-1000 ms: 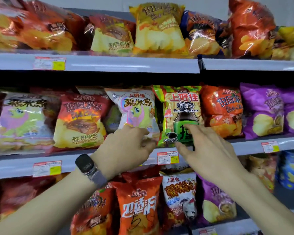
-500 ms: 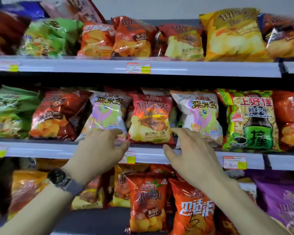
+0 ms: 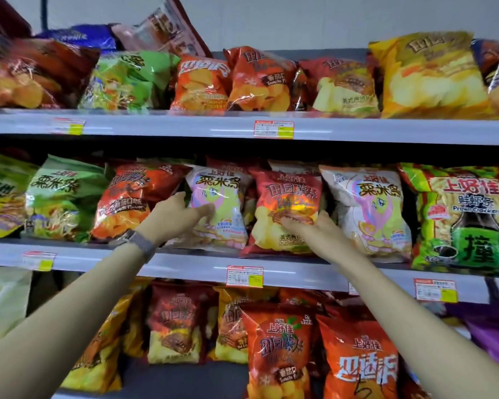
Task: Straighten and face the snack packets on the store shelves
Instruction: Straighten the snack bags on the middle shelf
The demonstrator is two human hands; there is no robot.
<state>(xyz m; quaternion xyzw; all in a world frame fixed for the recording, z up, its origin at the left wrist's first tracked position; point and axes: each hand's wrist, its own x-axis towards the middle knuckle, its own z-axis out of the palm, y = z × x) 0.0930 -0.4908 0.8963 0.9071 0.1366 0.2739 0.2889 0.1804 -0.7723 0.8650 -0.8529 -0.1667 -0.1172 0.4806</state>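
Wall [image 3: 300,21]: plain and pale, at 12 o'clock behind the shelving.
Top shelf [image 3: 185,125]: grey front rail; its packets lean at mixed angles, with a yellow packet [image 3: 427,73] at 2 o'clock.
Middle shelf [image 3: 185,264]: grey rail across the centre from 9 to 3 o'clock, carrying the row being handled.
Bottom shelf [image 3: 170,378]: dark grey deck at 6 o'clock, with an orange packet [image 3: 357,364] reading 巴适派.
Prawn packet [image 3: 467,220]: at 3 o'clock, green and yellow, reads 上好佳 and "Prawn Crackers".
Green packet [image 3: 61,197]: at 9 o'clock, reads 粟米条.
Tomato packet [image 3: 127,200]: orange-red, tilted, reads "Tomato Flavour".
Pastel packet [image 3: 222,194]: middle shelf, centre, reads 上好佳 粟米条; it touches the red packet at its 3 o'clock.
Red packet [image 3: 288,194]: middle shelf, upright, facing out, reads 田园薯片.
Left hand [image 3: 182,214]: fingers [image 3: 205,210] together and laid flat on the pastel packet's front, thumb raised at the packet's 9 o'clock edge.
Right hand [image 3: 308,228]: fingers [image 3: 288,221] stretched flat on the red packet's lower front; the thumb cannot be made out.
Watch [image 3: 139,240]: on the left wrist, grey mesh band.
Price tags [image 3: 245,276]: red, white and yellow on the rails; print too small to read.
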